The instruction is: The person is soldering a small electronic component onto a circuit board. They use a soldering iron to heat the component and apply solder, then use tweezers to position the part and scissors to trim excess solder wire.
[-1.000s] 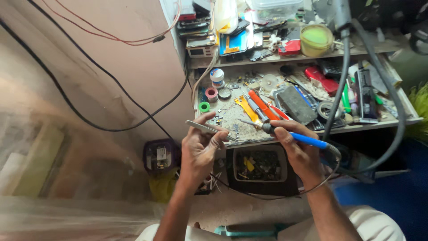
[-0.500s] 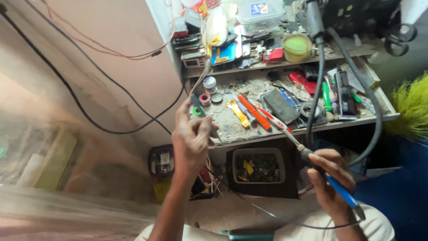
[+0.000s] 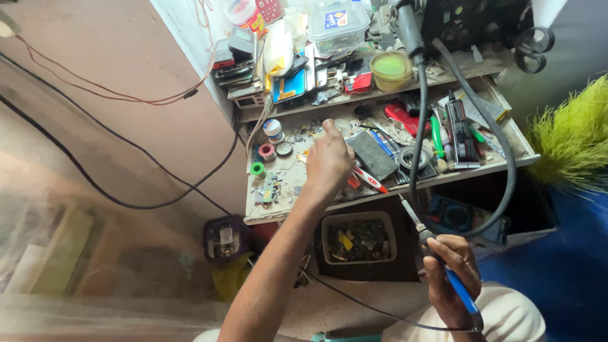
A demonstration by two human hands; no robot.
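Bench: cluttered with tools and tape rolls.
Left hand: over the bench, at 11 o'clock from the right hand — fingers curled downward, grip cannot be told.
Right hand: fingers closed around the blue-handled soldering iron — tip points to 11 o'clock, below the bench edge.

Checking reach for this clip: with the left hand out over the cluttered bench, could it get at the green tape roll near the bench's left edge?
Probably yes. The left hand hovers over the bench, and the green tape roll lies just to its left, uncovered, with only small loose parts between them. Whether that hand already holds something cannot be told.
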